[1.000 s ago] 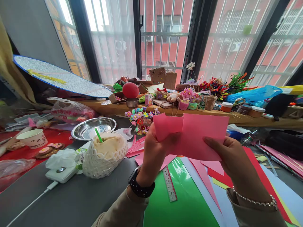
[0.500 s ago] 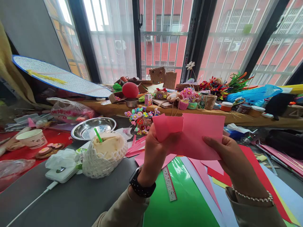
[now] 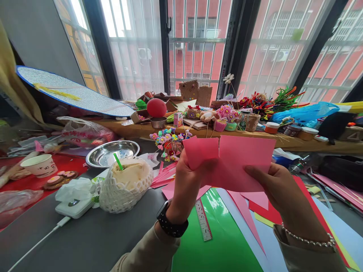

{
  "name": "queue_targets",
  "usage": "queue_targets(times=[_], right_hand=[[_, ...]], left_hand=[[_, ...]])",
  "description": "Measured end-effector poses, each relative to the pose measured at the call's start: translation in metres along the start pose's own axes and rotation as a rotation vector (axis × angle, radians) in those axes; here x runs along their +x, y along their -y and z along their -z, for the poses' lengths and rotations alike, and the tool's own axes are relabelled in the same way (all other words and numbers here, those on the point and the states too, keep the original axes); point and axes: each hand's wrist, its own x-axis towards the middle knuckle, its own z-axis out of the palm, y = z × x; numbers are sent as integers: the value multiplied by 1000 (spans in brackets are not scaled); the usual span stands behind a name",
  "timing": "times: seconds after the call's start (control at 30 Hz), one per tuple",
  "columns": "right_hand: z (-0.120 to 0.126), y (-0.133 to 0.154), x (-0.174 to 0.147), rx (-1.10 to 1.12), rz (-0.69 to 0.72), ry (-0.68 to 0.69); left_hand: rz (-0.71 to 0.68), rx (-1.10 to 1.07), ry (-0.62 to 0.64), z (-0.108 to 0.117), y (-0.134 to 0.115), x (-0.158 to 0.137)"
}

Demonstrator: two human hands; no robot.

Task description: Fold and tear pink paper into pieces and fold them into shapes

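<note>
Pink paper (image 3: 241, 162) is held up in front of me between both hands, above the green sheet. A split runs down from its top edge, with a narrow gap between the left and right parts; its lower end is hidden behind my left fingers. My left hand (image 3: 188, 183) is closed on the left part. My right hand (image 3: 273, 183) pinches the right part, thumb on the near face. Below lie a green sheet (image 3: 221, 234) and a small ruler (image 3: 203, 221), with pink paper pieces (image 3: 246, 213) beside them.
Left of my hands stand a coconut (image 3: 124, 185) in foam netting, a metal dish (image 3: 112, 153), a white charger (image 3: 75, 207) with a cable and a paper cup (image 3: 39, 166). Crocheted flowers (image 3: 168, 141) and a cluttered ledge (image 3: 195, 130) lie beyond. Red paper (image 3: 309, 211) is at right.
My right hand has moved slightly right with its part of the pink paper. The gap at the split has widened a little. My left hand has barely shifted.
</note>
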Motion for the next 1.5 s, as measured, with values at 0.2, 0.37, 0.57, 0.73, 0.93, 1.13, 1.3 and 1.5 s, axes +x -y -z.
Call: queue_targets(times=[0.2, 0.37, 0.57, 0.73, 0.93, 1.13, 1.3, 1.5], right_hand=[[-2, 3, 3, 88, -26, 14], [-2, 2, 5, 79, -32, 24], [1, 0, 5, -28, 63, -63], [3, 0, 2, -78, 97, -65], [-2, 3, -2, -106, 119, -88], [-3, 1, 1, -58, 106, -43], [0, 0, 0, -113, 147, -109], [4, 2, 3, -62, 89, -81]], left_hand=[[4, -26, 7, 1, 1, 0], [-38, 12, -28, 1, 1, 1], [11, 63, 108, 7, -1, 4], [15, 112, 121, 11, -1, 6], [16, 78, 72, 6, 1, 4], [-8, 102, 47, 6, 2, 4], [61, 132, 179, 12, -1, 8], [67, 167, 196, 14, -4, 8]])
